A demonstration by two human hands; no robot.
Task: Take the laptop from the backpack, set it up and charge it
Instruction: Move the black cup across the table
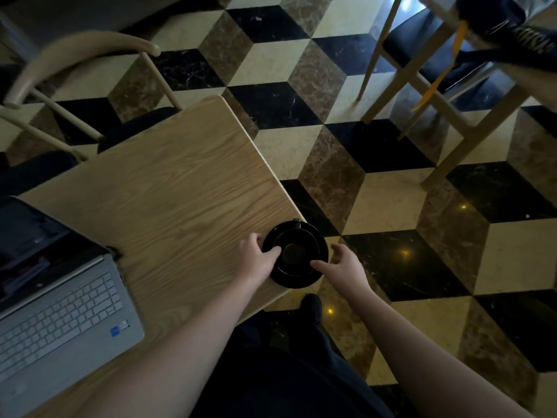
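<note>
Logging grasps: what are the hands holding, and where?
Both hands touch the black cup and saucer: left hand at its left rim, right hand at its right.

- No readable txt anywhere.
- laptop [57, 315], at left edge of table [187, 182]: small blue sticker [114, 331] on palm rest, near front-right corner of laptop; print too small to read.
- 2nd small sticker [124, 324] just beside it, also illegible.
- Key legends on keyboard [57, 315]: blurred, can't make out.
- Screen [33, 236]: dark, no legible chars.
</note>
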